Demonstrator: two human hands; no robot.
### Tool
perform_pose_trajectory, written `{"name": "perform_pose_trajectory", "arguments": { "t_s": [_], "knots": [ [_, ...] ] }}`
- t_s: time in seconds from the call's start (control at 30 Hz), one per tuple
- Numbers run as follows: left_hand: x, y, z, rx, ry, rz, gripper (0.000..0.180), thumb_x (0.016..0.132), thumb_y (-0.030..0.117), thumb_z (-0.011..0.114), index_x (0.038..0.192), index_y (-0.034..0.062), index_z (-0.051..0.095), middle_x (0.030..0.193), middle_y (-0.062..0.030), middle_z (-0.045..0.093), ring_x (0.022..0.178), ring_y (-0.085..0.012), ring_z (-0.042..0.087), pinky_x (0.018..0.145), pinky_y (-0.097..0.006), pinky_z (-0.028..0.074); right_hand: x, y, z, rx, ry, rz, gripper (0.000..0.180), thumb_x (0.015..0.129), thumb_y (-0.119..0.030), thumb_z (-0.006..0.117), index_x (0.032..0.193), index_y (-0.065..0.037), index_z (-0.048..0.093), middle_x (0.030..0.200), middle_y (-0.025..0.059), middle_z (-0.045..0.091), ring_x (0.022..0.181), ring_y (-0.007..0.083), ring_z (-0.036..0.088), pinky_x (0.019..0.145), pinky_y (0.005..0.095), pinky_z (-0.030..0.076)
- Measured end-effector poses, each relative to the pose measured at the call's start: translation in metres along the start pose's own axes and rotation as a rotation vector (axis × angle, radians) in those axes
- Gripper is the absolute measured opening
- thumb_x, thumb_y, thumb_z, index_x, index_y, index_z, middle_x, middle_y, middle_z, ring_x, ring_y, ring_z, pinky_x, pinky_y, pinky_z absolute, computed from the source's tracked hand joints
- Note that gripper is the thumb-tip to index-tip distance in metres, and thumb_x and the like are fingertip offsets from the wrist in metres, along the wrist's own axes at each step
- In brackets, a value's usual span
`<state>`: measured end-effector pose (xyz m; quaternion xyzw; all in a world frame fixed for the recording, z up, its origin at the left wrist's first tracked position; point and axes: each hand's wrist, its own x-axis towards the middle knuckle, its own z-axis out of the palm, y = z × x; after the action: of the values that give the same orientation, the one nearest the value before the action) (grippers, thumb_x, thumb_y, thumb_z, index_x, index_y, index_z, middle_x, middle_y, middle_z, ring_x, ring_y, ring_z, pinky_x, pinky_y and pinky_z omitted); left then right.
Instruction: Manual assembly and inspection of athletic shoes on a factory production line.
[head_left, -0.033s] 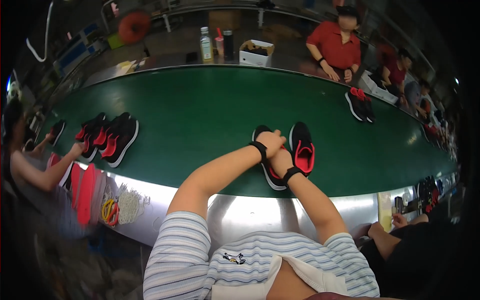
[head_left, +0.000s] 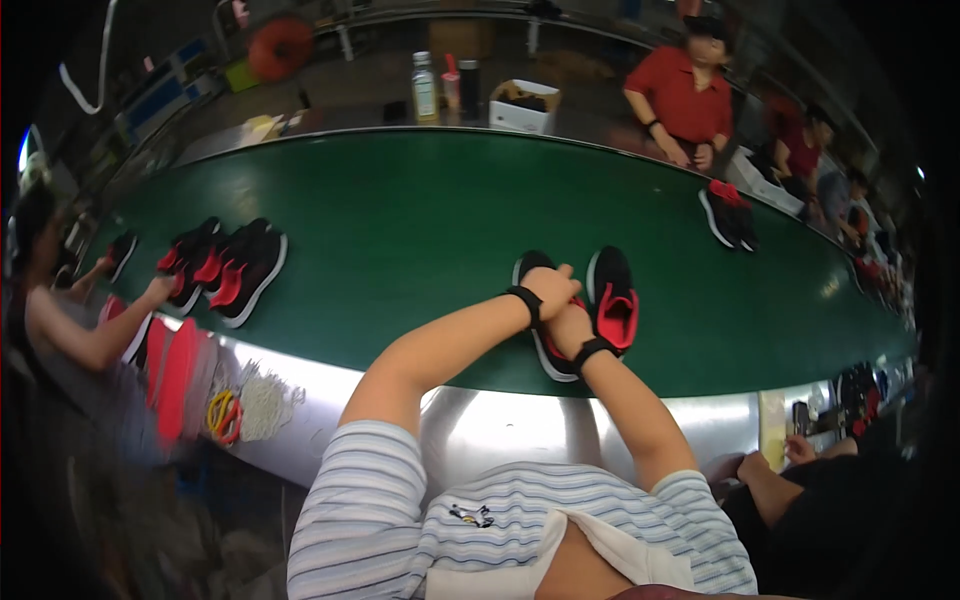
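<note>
Just in front of me, a black sneaker (head_left: 533,263) with a pink-red lining and white sole rests on the green belt, its toe pointing away. My left hand (head_left: 549,291) is closed over the middle of this shoe, its thumb side towards the right. Close against it, my right hand (head_left: 570,329) grips the same sneaker nearer its opening. The overlapping hands hide the lacing and most of the fingertips. A matching sneaker (head_left: 609,272) stands immediately to the right, untouched, its pink-red inside showing.
Several black sneakers (head_left: 263,262) stand at left, within a co-worker's (head_left: 90,335) reach. Pink-red insoles (head_left: 180,375) and a white lace bundle (head_left: 265,405) lie on the metal ledge. Another pair (head_left: 730,217) sits far right, before a person in red (head_left: 682,95). A white box (head_left: 522,115) stands beyond the belt.
The whole view has shifted slightly, so the belt and shoes appear a little further right. Both my hands keep their place on the left sneaker. The person in red has turned their head.
</note>
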<state>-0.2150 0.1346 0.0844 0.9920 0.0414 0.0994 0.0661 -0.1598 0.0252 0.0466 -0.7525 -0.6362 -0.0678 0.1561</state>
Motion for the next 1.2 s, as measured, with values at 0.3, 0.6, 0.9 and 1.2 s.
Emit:
{"name": "perform_pose_trajectory", "arguments": {
  "t_s": [0.3,0.6,0.9,1.2],
  "knots": [
    [-0.031,0.044,0.043,0.109,-0.102,0.202,0.026,0.07,0.032,0.062,0.089,0.0158,0.07,0.108,-0.0074,0.058,0.108,-0.0273,0.047,0.081,-0.044,0.044,-0.073,-0.01,-0.041,-0.184,-0.325,0.051,0.02,0.079,-0.022,0.062,0.079,-0.003,0.064,0.078,0.0132,0.063,0.071,0.0304,0.061,0.078,0.049,0.044],
    [-0.151,0.102,0.004,-0.874,-0.079,-0.106,0.039,0.079,0.019,0.063,0.113,0.0017,0.055,0.106,-0.0143,0.057,0.094,-0.0279,0.057,0.083,-0.037,0.046,-0.085,-0.001,-0.027,-0.092,0.162,0.309,0.042,0.069,-0.015,0.073,0.106,-0.002,0.056,0.083,0.0143,0.06,0.082,0.0335,0.059,0.07,0.0435,0.043],
    [-0.252,0.119,0.037,-1.461,-0.033,-0.665,0.028,0.086,0.014,0.057,0.111,0.0009,0.057,0.101,-0.0117,0.061,0.09,-0.018,0.06,0.078,-0.028,0.048,-0.098,-0.051,-0.029,0.092,-0.026,0.037,0.062,0.069,-0.018,0.073,0.123,-0.002,0.047,0.124,0.0234,0.044,0.116,0.038,0.042,0.097,0.0485,0.035],
    [-0.295,-0.15,-0.068,-0.4,0.476,-0.967,0.045,0.077,0.028,0.064,0.108,-0.0042,0.059,0.105,-0.0191,0.061,0.098,-0.0311,0.059,0.084,-0.038,0.049,-0.143,-0.102,-0.034,0.364,-0.323,-0.078,0.063,0.068,-0.02,0.073,0.124,-0.002,0.05,0.139,0.0255,0.031,0.13,0.0413,0.026,0.105,0.0486,0.024]
  ]
}}
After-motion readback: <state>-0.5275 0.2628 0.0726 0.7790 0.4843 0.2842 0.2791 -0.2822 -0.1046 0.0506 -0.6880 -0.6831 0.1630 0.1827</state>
